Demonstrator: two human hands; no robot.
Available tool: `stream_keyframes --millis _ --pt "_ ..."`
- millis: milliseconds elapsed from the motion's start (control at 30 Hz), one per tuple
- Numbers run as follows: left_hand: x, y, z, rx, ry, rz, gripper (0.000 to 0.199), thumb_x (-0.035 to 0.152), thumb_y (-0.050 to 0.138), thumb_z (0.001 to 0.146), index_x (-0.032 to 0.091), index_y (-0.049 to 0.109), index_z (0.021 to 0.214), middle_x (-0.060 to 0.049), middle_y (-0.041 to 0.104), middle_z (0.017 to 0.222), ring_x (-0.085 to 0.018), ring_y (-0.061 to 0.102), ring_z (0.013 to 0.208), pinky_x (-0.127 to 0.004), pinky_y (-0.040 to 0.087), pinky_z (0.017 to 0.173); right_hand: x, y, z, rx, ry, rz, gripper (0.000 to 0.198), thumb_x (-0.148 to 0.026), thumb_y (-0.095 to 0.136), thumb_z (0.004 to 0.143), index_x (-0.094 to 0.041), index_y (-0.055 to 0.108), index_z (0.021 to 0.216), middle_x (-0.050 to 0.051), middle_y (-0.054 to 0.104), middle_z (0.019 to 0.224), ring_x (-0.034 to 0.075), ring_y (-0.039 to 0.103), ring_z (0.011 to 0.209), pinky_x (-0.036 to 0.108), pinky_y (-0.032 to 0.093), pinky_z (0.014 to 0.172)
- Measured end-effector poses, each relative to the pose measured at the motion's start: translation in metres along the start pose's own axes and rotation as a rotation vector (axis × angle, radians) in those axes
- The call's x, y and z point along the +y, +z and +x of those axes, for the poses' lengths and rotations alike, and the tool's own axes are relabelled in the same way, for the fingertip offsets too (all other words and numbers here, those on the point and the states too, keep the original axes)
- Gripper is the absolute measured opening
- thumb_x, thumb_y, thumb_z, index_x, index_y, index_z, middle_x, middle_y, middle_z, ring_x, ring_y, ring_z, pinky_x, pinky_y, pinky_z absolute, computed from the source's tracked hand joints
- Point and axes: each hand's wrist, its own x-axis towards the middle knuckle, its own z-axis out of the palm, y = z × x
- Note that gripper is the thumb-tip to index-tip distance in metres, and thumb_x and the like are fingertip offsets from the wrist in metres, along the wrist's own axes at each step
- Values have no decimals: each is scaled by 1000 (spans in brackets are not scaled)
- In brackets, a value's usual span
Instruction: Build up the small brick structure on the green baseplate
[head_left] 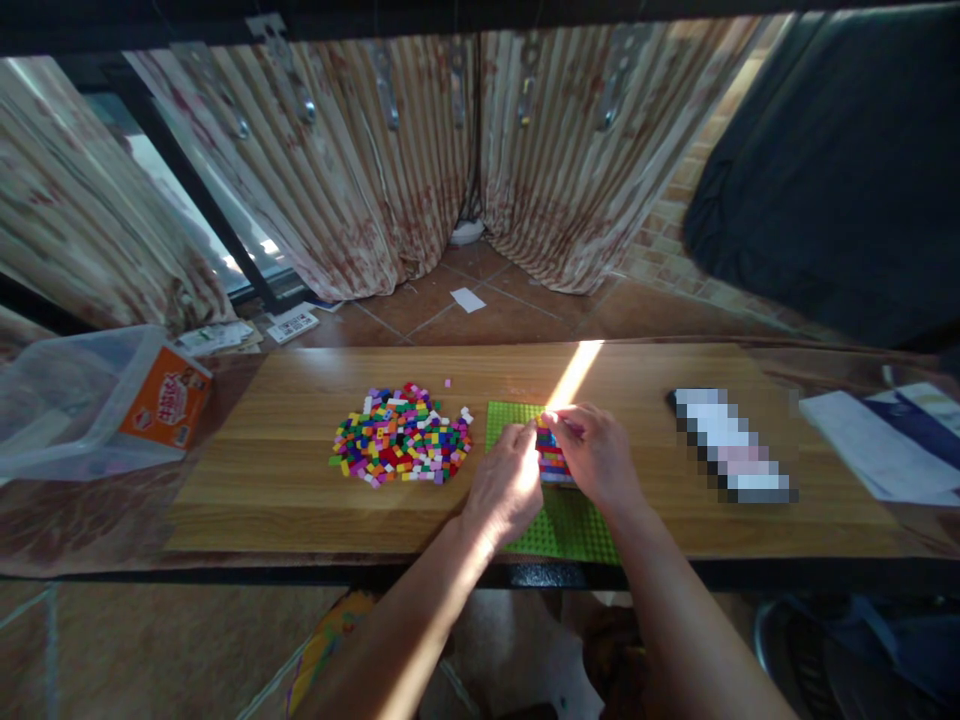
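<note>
A green studded baseplate (559,530) lies near the front edge of the wooden board. On it stands a block of coloured toy bricks (553,465) in red, blue and purple rows. My left hand (508,483) is at the block's left side, its fingers bent together at the top. From the right, my right hand (598,450) reaches over the same block, thumb and fingers pinched near its far end. Whatever small piece the fingertips may hold is hidden. Both hands cover parts of the block and plate.
A spread heap of small coloured bricks (405,437) lies to the left, with one pink brick (448,383) apart behind it. A clear plastic bin (75,400) stands far left. At the right are a blurred-out phone-like object (724,440) and papers (877,445).
</note>
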Motion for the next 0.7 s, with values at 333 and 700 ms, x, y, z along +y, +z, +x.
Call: stream_keyframes --millis 333,700 --pt "-5 3 -1 3 18 33 41 18 31 91 14 42 130 -11 54 118 -19 57 99 -29 48 84 2 0 -1 -14 1 33 36 -43 46 89 -20 66 71 6 65 70 18 56 64 30 38 61" --pt "-7 4 -1 16 12 12 48 22 33 91 15 33 139 -11 53 122 -20 55 107 -30 45 92 3 0 -3 -15 -23 40 35 -46 47 88 -20 67 75 8 67 73 20 58 69 32 41 65"
